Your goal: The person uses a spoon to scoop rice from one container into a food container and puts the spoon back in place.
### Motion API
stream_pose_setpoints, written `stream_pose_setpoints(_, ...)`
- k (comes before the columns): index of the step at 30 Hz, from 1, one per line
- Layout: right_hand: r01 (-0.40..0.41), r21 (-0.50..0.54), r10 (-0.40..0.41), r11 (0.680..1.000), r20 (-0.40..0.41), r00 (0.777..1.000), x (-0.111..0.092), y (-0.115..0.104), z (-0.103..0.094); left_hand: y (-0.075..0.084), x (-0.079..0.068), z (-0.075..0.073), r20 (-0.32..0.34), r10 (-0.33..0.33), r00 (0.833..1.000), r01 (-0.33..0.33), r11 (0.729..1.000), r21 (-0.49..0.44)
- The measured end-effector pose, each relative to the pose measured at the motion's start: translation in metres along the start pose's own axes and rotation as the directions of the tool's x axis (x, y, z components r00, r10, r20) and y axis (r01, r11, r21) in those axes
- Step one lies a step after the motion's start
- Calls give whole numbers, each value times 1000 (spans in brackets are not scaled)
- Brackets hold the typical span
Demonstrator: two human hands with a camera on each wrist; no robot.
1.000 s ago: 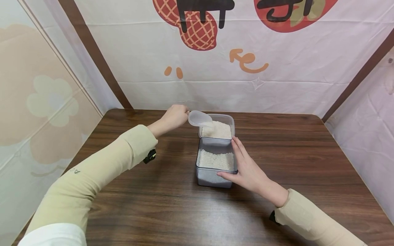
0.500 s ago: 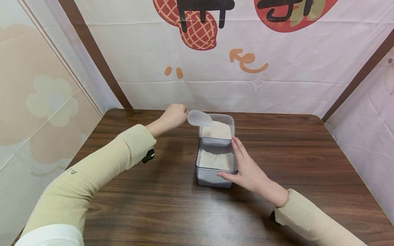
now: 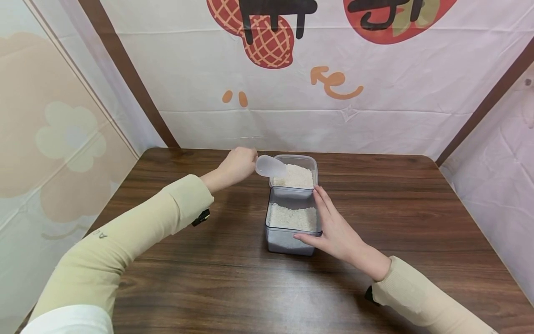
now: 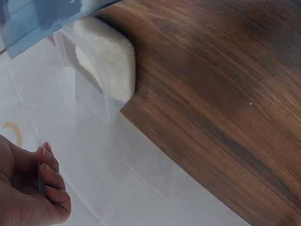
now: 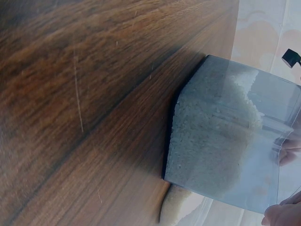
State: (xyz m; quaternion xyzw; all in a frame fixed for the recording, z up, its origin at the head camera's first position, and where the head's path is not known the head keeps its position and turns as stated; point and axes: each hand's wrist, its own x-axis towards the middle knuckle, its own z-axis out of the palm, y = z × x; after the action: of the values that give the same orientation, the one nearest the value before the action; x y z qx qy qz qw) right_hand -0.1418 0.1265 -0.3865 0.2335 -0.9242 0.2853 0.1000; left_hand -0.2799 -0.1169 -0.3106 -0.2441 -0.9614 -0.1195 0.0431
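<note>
My left hand (image 3: pixel 237 164) grips the handle of a translucent white scoop (image 3: pixel 269 166). The scoop's bowl is tilted over the left side of a clear plastic container (image 3: pixel 306 161) that holds white rice (image 3: pixel 299 176). Directly in front of that stands a taller grey see-through container (image 3: pixel 290 242), with more rice inside. At its right side my right hand (image 3: pixel 337 232) holds the rim, thumb at the near corner and fingers at the far corner. Through the left wrist view, curled fingers (image 4: pixel 51 176) show around the scoop's handle. The right wrist view shows rice through the grey container's wall (image 5: pixel 216 136).
Both containers stand on a dark wood-grain table (image 3: pixel 200 278), the clear one near its back edge. A printed cloth (image 3: pixel 187 69) hangs behind the table, and more cloth hangs at both sides. A stray white speck (image 4: pixel 250 103) lies on the tabletop.
Rice was falling from the scoop a second ago; no falling stream shows now. The left hand has lowered slightly with the scoop. The right hand and both containers have stayed put.
</note>
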Motion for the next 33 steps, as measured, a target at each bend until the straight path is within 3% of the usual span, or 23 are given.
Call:
stream_pose_setpoints(6, 7, -6, -7, 1000, -3, 1000, 0, 1, 0, 0, -3, 7, -33, 71, 997, -68, 994, 91)
stream_pose_setpoints(18, 9, -4, -9, 1000, -8, 1000, 0, 1, 0, 3, -8, 7, -109, 156, 982, -143, 982, 121)
stream_pose_setpoints(27, 2, 0, -2, 1000, -9, 1000, 0, 0, 0, 6, -13, -3, -145, 157, 977, -143, 984, 103)
stream_pose_setpoints(33, -5, 9, 5, 1000, -4, 1000, 0, -1, 0, 7, -17, -12, -155, 118, 981, -111, 992, 56)
